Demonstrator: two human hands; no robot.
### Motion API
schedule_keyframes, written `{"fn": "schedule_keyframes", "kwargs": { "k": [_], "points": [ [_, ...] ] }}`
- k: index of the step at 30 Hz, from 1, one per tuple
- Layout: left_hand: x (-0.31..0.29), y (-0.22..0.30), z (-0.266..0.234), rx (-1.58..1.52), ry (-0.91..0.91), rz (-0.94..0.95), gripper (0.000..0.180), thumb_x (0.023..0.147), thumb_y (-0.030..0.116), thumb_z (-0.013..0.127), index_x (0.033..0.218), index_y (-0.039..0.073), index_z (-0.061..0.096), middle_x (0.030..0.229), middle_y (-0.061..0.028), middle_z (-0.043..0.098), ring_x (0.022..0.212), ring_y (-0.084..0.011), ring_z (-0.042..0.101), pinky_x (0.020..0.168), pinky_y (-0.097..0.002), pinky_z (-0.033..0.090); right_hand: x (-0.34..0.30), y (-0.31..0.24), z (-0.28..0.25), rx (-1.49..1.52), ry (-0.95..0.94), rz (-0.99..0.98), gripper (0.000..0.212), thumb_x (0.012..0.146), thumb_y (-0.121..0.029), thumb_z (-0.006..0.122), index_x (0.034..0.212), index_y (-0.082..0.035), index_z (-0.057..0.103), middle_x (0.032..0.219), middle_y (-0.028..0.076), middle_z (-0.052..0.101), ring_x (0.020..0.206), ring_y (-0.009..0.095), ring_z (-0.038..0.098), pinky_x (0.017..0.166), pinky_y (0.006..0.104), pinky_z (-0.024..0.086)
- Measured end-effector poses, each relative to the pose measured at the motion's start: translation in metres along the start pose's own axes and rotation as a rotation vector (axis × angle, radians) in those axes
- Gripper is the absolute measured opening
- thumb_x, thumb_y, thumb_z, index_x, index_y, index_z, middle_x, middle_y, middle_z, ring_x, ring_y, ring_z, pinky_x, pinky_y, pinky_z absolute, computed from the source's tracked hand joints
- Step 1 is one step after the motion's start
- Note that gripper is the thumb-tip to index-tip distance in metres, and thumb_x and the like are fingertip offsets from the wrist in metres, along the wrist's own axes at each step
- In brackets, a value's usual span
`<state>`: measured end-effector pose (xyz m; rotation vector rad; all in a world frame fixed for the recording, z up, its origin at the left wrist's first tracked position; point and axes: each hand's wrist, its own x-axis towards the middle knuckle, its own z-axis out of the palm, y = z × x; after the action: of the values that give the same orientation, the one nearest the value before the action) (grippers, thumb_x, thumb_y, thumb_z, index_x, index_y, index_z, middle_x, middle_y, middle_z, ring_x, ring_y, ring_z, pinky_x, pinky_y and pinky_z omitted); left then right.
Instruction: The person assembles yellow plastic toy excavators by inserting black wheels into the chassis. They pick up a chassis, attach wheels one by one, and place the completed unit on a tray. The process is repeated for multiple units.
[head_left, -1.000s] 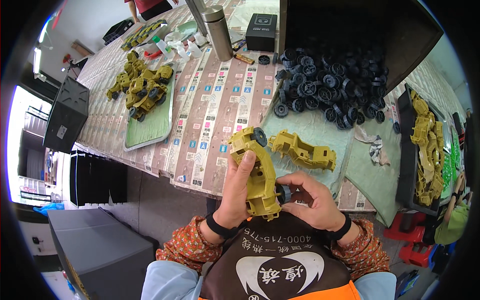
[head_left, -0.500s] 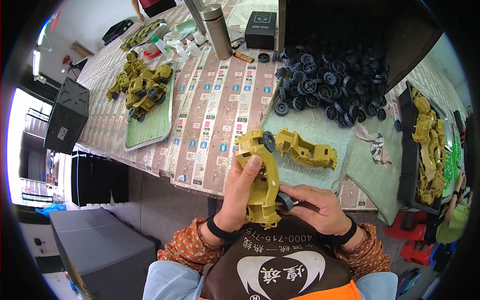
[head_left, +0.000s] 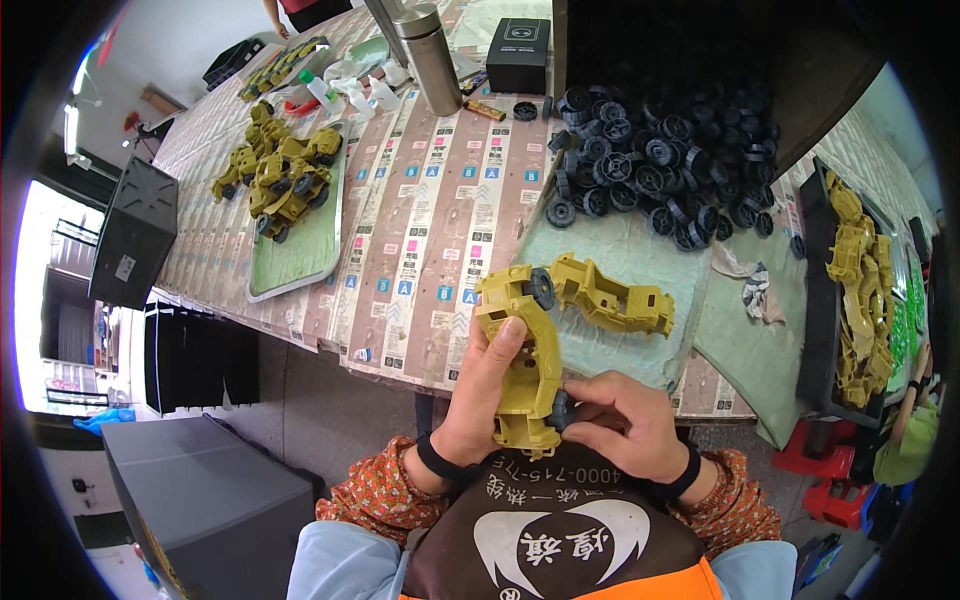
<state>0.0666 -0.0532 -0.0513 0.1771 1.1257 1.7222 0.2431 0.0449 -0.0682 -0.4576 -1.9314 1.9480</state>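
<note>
Hands worked close to the person's chest, at the near edge of a long surface [head_left: 420, 200] covered in printed paper. The left hand [head_left: 480, 400] was wrapped around an olive-yellow toy truck body [head_left: 525, 360], held upright, thumb pressed along its side. The right hand [head_left: 625, 425] pinched a small black wheel [head_left: 560, 408] against the lower end of that body. One black wheel [head_left: 540, 288] already sat at the body's upper end.

One more toy truck body [head_left: 615, 295], without wheels, lay on a pale green cloth [head_left: 620, 250] just beyond the hands. Farther back on the cloth spread a heap of loose black wheels [head_left: 660, 165], too many to count.

Two trays were in view. A light green tray [head_left: 295, 265] on the left held a cluster of finished yellow trucks [head_left: 285, 175] with wheels; the exact number was hard to tell, perhaps five or six. A dark tray [head_left: 815, 310] on the right held a pile of yellow truck parts [head_left: 865, 290], also uncountable.

One metal flask [head_left: 430, 55] and one small black box [head_left: 517, 55] stood at the far side. One black crate [head_left: 130, 245] sat beside the surface on the left.
</note>
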Motion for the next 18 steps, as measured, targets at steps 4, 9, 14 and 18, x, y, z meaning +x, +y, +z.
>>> {"fn": "schedule_keyframes", "kwargs": {
  "k": [4,9,14,18],
  "points": [
    [-0.003,-0.001,-0.003,-0.028,-0.025,-0.019,0.04,0.108,0.042,0.052,0.133,0.011,0.051,0.111,-0.0022,0.064,0.095,-0.0113,0.065,0.082,-0.029,0.056,-0.002,-0.002,0.003,-0.196,0.021,-0.192,0.041,0.085,0.0,0.081,0.124,0.003,0.066,0.105,0.012,0.069,0.087,0.017,0.071,0.076,0.0277,0.058],
    [-0.012,-0.007,-0.01,-0.047,-0.107,-0.073,0.044,0.108,0.042,0.052,0.136,0.008,0.051,0.113,-0.0036,0.065,0.098,-0.0136,0.066,0.084,-0.0308,0.057,-0.014,-0.004,0.008,-0.105,0.01,-0.137,0.043,0.084,-0.002,0.083,0.123,0.003,0.067,0.102,0.013,0.069,0.085,0.018,0.071,0.074,0.0286,0.058],
    [-0.007,0.003,-0.008,-0.035,-0.169,-0.133,0.048,0.105,0.035,0.061,0.142,0.012,0.041,0.122,-0.0038,0.059,0.103,-0.0126,0.063,0.086,-0.0299,0.058,-0.004,-0.015,0.0,-0.25,-0.035,-0.199,0.042,0.085,-0.013,0.084,0.121,0.0,0.067,0.096,0.011,0.069,0.079,0.019,0.071,0.068,0.0303,0.057],
    [0.009,0.012,-0.004,0.005,-0.201,-0.125,0.051,0.103,0.025,0.062,0.146,0.013,0.036,0.128,-0.006,0.055,0.11,-0.0154,0.061,0.089,-0.033,0.058,0.034,-0.036,-0.039,-0.397,-0.2,-0.112,0.026,0.088,-0.024,0.081,0.099,-0.002,0.072,0.086,0.01,0.071,0.071,0.022,0.069,0.064,0.0331,0.054]
  ]
}}
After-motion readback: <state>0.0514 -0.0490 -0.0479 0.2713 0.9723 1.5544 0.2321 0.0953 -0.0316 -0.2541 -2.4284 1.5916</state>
